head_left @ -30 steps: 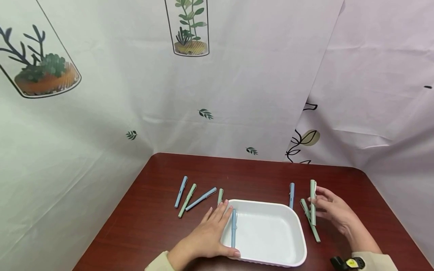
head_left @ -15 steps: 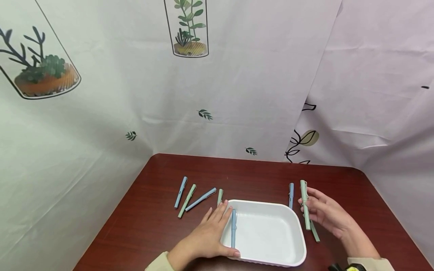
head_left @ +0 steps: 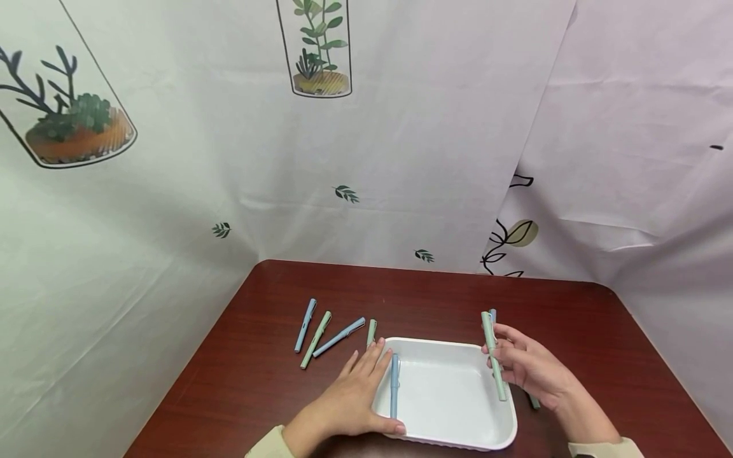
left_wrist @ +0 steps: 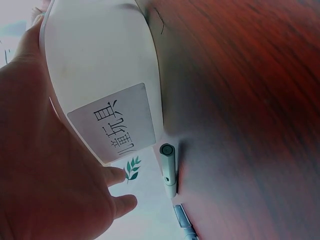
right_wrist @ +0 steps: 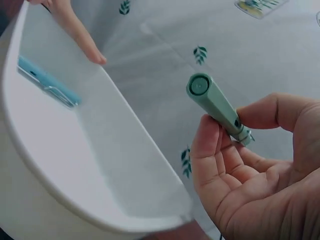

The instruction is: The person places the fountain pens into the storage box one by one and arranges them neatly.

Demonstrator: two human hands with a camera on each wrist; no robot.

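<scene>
Since the earlier frames, our right hand [head_left: 529, 369] has moved left with the held green pen [head_left: 494, 356], from above the table at the right of the white tray [head_left: 443, 407] to that tray's right rim; our left hand [head_left: 350, 394] and the tray keep their places. We pinch the held green pen between the thumb and fingertips of the right hand. Its clip end points away from us, its other end toward us, and the right wrist view shows it raised and apart from the rim.

Just below and to the right of the grip, we see a partly hidden green pen [head_left: 534, 402] on the table. Left of the grip, the tray extends to our left hand, whose extended fingers lie spread at the left rim, with the thumb at the near corner. Beside that hand, inside the tray, one blue pen [head_left: 394, 385] lies along the left wall. Outside the same wall, the left wrist view shows a printed label [left_wrist: 114, 122].

Directly beyond the grip, we find a second blue pen [head_left: 493, 313], mostly covered by the held one. Farther left, past our left fingers, four more pens [head_left: 340, 337] lie on the dark red table [head_left: 435, 299], two green and two blue. Farthest from the grip, a pale backdrop [head_left: 401, 159] with printed plants rises behind the table.
</scene>
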